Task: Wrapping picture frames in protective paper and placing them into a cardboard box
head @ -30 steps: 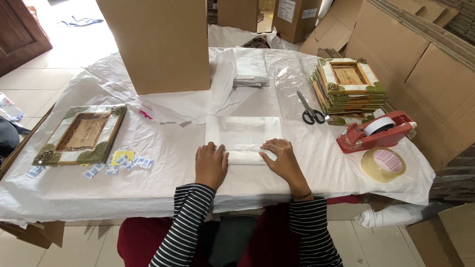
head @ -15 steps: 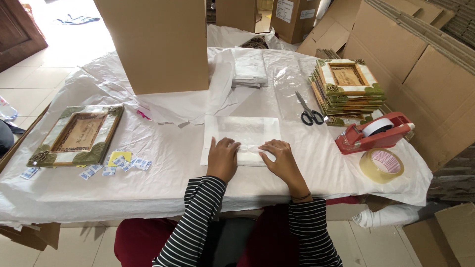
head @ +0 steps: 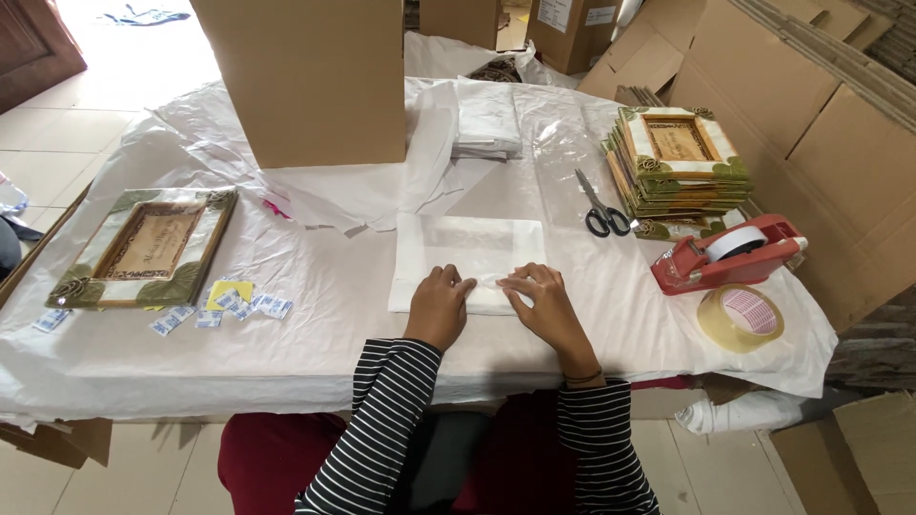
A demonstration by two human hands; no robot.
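Observation:
A flat white wrapped packet (head: 469, 250) lies on the plastic-covered table (head: 324, 315) in front of me. My left hand (head: 438, 307) rests on its near edge, fingers curled down onto the wrapping. My right hand (head: 545, 305) presses the same edge from the right, fingertips meeting the left hand's at a crumpled fold. Both striped sleeves reach up from the bottom of the view.
A green-and-cream picture frame (head: 143, 246) lies at the left beside several small sachets (head: 224, 306). Scissors (head: 601, 207), a stack of frames (head: 679, 167), a red tape dispenser (head: 730, 255) and a tape roll (head: 740, 318) sit right. A cardboard box (head: 307, 76) stands behind.
My left hand slid right along the packet's near edge until it met my right hand. The right hand stayed where it was.

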